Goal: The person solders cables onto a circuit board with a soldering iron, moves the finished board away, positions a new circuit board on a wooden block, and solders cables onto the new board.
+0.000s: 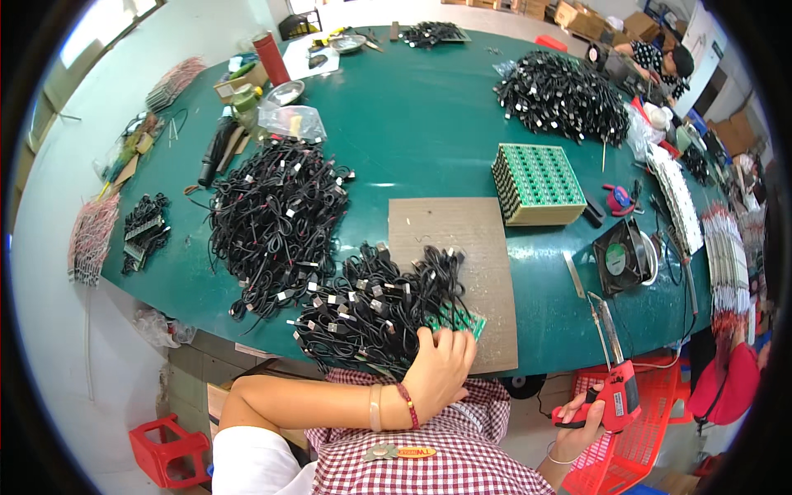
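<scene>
My left hand [446,356] reaches across my body with its fingers curled at the near edge of a green circuit board panel [473,322]. Black USB cables [363,305] are heaped against the panel and hide much of it. My right hand [580,419] grips a red soldering gun [620,396] by its handle, off to the right past the table edge. Its long metal tip points up and away from me. Under the panel lies a sheet of brown cardboard [487,272], sprinkled with small specks.
A bigger pile of black cables [280,214] lies left, another [563,97] far right. A stack of green circuit boards [540,186] stands beyond the cardboard. A black fan [620,256] is at right, above a red basket [631,450]. Another person [660,66] sits at the far right.
</scene>
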{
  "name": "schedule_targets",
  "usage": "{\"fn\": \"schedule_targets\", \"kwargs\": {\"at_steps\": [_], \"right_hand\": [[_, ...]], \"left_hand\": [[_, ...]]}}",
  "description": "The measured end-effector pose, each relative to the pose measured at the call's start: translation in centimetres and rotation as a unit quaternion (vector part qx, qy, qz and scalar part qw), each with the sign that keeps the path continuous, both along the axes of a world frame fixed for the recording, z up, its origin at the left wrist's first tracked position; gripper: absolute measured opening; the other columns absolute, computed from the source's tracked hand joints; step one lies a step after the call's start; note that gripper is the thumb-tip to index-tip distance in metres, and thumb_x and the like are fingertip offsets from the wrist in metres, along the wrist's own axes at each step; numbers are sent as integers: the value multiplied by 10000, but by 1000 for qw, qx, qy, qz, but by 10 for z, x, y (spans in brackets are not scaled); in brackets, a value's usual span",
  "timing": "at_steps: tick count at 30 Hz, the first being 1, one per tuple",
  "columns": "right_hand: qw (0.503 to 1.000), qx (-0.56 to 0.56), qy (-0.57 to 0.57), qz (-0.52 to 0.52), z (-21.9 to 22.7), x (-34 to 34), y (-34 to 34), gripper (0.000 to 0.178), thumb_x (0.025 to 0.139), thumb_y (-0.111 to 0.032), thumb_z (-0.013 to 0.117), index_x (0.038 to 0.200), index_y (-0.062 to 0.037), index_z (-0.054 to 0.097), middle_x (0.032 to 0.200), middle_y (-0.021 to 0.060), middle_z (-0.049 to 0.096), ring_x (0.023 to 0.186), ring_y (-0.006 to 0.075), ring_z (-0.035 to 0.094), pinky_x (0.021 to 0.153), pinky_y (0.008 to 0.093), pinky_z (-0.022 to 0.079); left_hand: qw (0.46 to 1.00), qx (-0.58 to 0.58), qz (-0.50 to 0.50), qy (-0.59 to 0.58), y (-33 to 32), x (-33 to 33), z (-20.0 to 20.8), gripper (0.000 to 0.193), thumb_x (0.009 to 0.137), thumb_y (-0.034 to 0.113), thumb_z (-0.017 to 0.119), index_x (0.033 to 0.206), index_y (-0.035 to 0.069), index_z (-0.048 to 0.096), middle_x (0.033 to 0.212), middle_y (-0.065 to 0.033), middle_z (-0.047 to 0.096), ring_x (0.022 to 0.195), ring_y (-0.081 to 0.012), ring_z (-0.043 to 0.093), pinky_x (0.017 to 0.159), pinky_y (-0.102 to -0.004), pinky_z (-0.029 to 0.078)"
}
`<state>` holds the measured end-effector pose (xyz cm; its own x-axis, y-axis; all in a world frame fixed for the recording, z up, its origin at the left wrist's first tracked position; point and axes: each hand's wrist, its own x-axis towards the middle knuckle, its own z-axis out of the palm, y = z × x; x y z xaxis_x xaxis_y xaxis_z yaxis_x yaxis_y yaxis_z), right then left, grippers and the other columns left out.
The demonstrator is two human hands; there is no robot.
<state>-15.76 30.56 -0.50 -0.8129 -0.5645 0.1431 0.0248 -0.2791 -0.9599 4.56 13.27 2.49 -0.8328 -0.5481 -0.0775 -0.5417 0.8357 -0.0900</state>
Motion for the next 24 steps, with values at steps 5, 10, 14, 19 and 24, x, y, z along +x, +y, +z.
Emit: {"fn": "schedule_targets", "kwargs": {"at_steps": [5, 10, 14, 19, 24], "right_hand": [[1000, -12, -4, -1, 8, -2, -11, 302, 963, -216, 482, 1157, 14, 457, 704, 100, 546, 452, 109, 413, 451, 253, 419], [1000, -21, -7, -17, 10, -1, -7, 311, 961, -223, 490, 1160, 14, 456, 702, 94, 543, 456, 103, 410, 451, 251, 418], [999, -17, -17, -41, 10, 6, -10, 310, 972, -245, 500, 1163, -5, 460, 696, 71, 539, 452, 89, 403, 440, 237, 399], [999, -9, -17, -50, 19, 13, -17, 308, 984, -261, 499, 1172, -19, 462, 688, 55, 537, 452, 82, 403, 436, 231, 378], [999, -10, 21, -39, 26, 16, -21, 321, 986, -275, 489, 1176, -17, 462, 694, 54, 535, 454, 81, 404, 448, 242, 380]], "left_hand": [[997, 45, -27, 56, -12, 37, 57, 617, 695, 231, 608, 1229, -61, 506, 816, -81, 567, 737, -234, 549, 734, -409, 395], [958, 250, 60, 124, -163, 88, 151, 417, 712, 78, 528, 1104, -47, 599, 865, -238, 663, 755, -325, 672, 709, -399, 542], [910, 335, 174, 172, -256, 114, 178, 398, 743, 108, 545, 1098, -36, 651, 957, -88, 662, 925, -146, 596, 848, -272, 472], [914, 274, 193, 227, -360, 131, 221, 384, 763, 100, 552, 1110, -22, 661, 958, -58, 669, 868, -144, 628, 831, -285, 506], [945, 46, 123, 300, -480, 130, 226, 405, 807, 65, 486, 1183, 15, 631, 946, -90, 691, 867, -174, 659, 797, -336, 535]]}}
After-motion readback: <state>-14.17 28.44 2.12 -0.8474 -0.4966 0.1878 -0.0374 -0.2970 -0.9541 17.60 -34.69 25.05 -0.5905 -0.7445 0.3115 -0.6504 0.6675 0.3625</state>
